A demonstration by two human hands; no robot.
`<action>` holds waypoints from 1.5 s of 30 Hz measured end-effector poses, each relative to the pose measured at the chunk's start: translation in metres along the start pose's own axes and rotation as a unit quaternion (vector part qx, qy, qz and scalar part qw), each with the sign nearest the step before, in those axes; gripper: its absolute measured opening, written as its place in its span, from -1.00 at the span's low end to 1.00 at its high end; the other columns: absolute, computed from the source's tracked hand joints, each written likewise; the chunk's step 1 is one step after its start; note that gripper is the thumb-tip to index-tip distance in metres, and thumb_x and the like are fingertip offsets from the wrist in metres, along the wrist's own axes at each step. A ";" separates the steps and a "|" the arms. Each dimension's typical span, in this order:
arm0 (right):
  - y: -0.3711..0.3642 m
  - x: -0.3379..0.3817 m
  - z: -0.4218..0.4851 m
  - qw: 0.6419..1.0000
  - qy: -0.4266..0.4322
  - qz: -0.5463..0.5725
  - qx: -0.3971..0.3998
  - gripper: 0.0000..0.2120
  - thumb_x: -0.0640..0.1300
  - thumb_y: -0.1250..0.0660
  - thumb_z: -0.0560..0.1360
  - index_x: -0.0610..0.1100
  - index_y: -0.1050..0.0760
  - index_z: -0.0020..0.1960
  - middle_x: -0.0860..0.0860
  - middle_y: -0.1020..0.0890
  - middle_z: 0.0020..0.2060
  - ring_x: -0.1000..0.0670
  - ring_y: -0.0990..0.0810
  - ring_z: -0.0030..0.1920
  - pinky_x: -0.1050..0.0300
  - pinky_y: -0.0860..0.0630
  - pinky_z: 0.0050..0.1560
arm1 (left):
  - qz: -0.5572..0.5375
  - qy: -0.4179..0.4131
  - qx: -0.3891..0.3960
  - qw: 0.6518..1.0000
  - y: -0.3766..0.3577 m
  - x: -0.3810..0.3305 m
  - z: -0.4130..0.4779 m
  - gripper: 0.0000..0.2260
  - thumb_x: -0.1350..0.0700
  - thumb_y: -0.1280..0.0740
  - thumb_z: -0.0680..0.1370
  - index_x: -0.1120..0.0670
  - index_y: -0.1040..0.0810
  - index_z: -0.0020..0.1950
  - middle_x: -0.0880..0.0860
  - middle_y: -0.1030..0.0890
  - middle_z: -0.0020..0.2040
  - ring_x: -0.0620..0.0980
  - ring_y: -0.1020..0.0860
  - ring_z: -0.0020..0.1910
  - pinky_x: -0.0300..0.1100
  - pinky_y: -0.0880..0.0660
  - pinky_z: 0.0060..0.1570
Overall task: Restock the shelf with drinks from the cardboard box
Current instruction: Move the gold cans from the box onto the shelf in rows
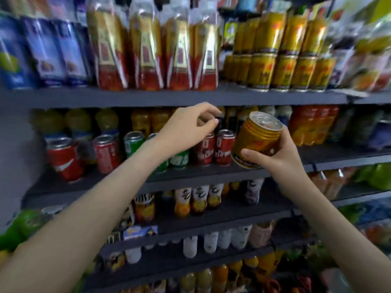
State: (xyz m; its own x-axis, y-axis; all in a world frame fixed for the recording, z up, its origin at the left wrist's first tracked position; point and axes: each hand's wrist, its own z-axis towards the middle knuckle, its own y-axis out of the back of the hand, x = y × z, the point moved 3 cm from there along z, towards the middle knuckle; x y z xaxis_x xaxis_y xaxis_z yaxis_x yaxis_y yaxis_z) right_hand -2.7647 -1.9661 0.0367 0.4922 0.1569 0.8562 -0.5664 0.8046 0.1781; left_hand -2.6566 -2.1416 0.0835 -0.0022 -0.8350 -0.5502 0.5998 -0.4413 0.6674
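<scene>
We are gripping a gold can (257, 138) in our right hand (281, 153). The fingers are wrapping round its lower half and the thumb is lying across the side facing us. The can is tilting, its ring-pull top leaning up and away from us, and it is hanging in the air just above the front edge of the shelf (211, 176), touching nothing but the hand. It is sitting just right of two red cans (224, 148) that are standing upright near that edge. Our left hand (188, 125) is reaching in over the same shelf, above the red cans. Its fingers are curling, with thumb and forefinger drawing close together at the top of a dark can (220, 123) standing behind them. We cannot tell whether the hand is pinching that can or only hovering beside it, since the picture is blurring there. Further toward the left end of the shelf, green cans (133, 144) and more red ones are lining the front, with yellow bottles (105, 121) standing behind them toward the back edge. Toward the right end, orange bottles (311, 123) are filling the space. On the top shelf (169, 98), directly above our right hand, gold cans (281, 68) are sitting stacked two high. Red-and-gold packs (148, 49) are standing in the middle, and blue cartons (46, 51) are crowding the left end.
</scene>
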 end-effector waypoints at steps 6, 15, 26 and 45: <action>0.036 0.035 0.057 0.996 0.049 -0.036 -0.059 -0.36 -0.17 -0.54 0.31 0.10 -0.31 0.27 0.22 -0.53 0.10 0.41 -0.51 0.02 0.50 -0.46 -0.11 | -0.037 -0.065 -0.075 0.994 0.010 -0.022 0.050 -0.82 0.04 -0.25 0.60 -0.04 -0.53 0.19 -0.26 -0.53 -0.09 -0.33 -0.51 -0.09 -0.52 -0.42 -0.15; 0.082 0.041 0.135 0.987 0.090 -0.051 -0.125 -0.29 -0.08 -0.57 0.31 -0.02 -0.31 0.36 0.07 -0.55 0.19 0.11 -0.54 0.18 0.13 -0.52 0.16 | -0.001 -0.131 -0.151 0.980 -0.009 -0.045 0.103 -0.79 0.10 -0.27 0.58 0.04 -0.53 0.21 -0.02 -0.59 0.08 -0.12 -0.54 -0.02 -0.16 -0.54 0.03; 0.175 0.014 0.206 0.979 0.167 -0.042 -0.108 -0.34 -0.09 -0.57 0.32 -0.02 -0.32 0.32 0.08 -0.55 0.16 0.14 -0.55 0.16 0.19 -0.53 0.11 | 0.090 -0.076 -0.247 0.962 -0.083 -0.083 0.185 -0.52 0.01 -0.28 0.57 -0.03 -0.26 0.47 0.08 -0.24 0.44 0.04 -0.22 0.40 -0.21 -0.23 0.25; 0.275 -0.038 0.337 0.987 0.150 0.010 -0.058 -0.30 -0.16 -0.55 0.35 -0.04 -0.26 0.36 0.11 -0.51 0.05 0.16 -0.54 0.02 0.25 -0.53 -0.07 | 0.140 0.026 -0.339 0.930 -0.123 -0.092 0.257 -0.30 0.07 -0.31 0.56 -0.18 0.06 0.55 0.11 0.04 0.53 0.22 -0.04 0.50 0.11 -0.11 0.43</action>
State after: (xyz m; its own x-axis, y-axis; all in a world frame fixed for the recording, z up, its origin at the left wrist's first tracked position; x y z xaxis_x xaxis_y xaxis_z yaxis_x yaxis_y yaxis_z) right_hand -3.1622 -1.9442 0.2164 0.6652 0.3222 0.6736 -0.5071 0.8571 0.0908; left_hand -2.9358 -2.0955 0.1811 0.2574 -0.8616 -0.4374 0.9378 0.1137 0.3279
